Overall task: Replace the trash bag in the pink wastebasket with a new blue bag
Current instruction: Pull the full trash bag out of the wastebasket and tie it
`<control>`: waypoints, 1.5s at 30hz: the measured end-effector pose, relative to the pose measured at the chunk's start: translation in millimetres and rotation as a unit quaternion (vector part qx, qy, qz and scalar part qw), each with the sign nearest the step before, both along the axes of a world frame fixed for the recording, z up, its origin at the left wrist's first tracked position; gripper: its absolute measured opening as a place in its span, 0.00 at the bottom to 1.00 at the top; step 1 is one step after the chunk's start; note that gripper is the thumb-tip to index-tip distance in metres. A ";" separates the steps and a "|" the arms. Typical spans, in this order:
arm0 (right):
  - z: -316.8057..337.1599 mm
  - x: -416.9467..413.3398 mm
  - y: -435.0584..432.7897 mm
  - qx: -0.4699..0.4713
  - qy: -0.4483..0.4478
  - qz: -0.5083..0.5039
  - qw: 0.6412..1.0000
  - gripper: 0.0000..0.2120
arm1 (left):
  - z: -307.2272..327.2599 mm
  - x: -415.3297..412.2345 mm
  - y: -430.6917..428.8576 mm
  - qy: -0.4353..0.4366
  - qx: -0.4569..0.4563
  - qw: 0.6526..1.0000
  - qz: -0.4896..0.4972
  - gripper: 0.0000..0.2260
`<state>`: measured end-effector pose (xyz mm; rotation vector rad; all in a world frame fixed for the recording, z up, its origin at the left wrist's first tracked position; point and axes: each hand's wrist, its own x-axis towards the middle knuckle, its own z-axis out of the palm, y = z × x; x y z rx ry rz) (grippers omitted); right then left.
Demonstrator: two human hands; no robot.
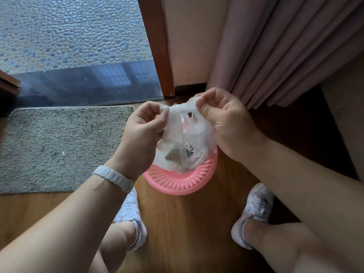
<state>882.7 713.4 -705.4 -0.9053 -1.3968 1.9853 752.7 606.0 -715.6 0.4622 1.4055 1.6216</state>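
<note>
Curtain (275, 46) crowds the pink wastebasket (177, 187) on its right; mat (59, 144) and floor (173, 223) lie open leftward.

- The bag (194, 133) hung between the left hand (142, 134) and right hand (226, 125).
- The basket (177, 183) stood under the bag, below both hands.
- A mat (59, 144) lay left of the left hand.
- A curtain (275, 46) hung beyond the right hand.
</note>
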 end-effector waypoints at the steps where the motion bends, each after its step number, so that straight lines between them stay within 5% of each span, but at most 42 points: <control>1: 4.4 -0.7 -0.2 -0.015 0.018 -0.005 1.000 0.04 | 1.0 -0.1 0.5 -0.008 0.001 1.000 0.006 0.05; 9: 12.3 7.6 21.7 -0.112 0.094 -0.015 0.989 0.07 | -2.3 -11.5 1.6 -0.020 -0.084 0.991 0.104 0.13; 21: -42.3 29.1 51.5 -0.030 -0.132 -0.051 0.989 0.12 | -11.1 -31.3 -10.0 -0.008 -0.171 0.969 0.176 0.12; 26: -45.5 29.2 53.3 0.004 -0.160 -0.052 0.986 0.11 | -9.6 -32.3 -11.4 0.027 -0.141 0.979 0.142 0.10; 34: -17.1 4.7 26.4 0.040 -0.085 0.047 0.994 0.08 | -1.7 -12.7 -7.5 0.112 -0.092 0.985 -0.097 0.03; 39: -13.6 -10.4 9.2 0.074 -0.089 0.078 0.990 0.02 | -2.2 -0.8 -2.8 0.145 -0.091 0.979 -0.110 0.08; 45: -18.6 -12.6 3.8 0.099 -0.099 0.127 0.982 0.06 | -5.0 -1.5 -1.3 0.159 -0.092 0.980 -0.075 0.12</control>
